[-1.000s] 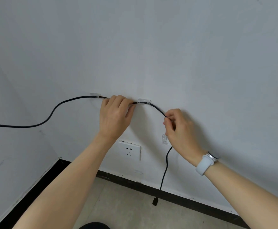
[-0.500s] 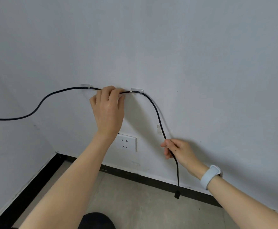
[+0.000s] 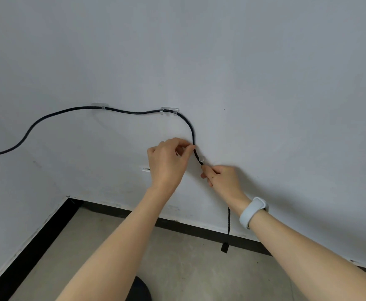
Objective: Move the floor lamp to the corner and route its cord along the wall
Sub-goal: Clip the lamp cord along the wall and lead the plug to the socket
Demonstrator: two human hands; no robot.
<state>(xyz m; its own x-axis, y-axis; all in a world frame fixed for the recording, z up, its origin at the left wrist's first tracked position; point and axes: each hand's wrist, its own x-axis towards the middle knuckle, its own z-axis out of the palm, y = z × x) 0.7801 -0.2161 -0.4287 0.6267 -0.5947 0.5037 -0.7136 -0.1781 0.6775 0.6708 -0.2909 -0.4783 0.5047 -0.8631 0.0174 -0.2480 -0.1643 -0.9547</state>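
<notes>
A black cord (image 3: 134, 112) runs along the white wall through two clear clips (image 3: 99, 105) (image 3: 169, 111), then bends downward. A third clear clip (image 3: 201, 159) sits on the wall between my hands, with the cord at it. My left hand (image 3: 169, 164) pinches the cord just above that clip. My right hand (image 3: 221, 179) grips the cord just below it. Below my right wrist the cord hangs down to its black plug (image 3: 224, 248), which dangles near the floor. The lamp itself is not in view.
A white wall socket (image 3: 145, 169) is mostly hidden behind my left hand. A black skirting board (image 3: 112, 210) runs along both walls, meeting in the corner at the left. Grey floor lies below, and a dark rounded object (image 3: 141, 288) is at the bottom edge.
My left hand has left the stretch between the two upper clips and come down to the cord above the third clip. My right hand has risen closer to that clip.
</notes>
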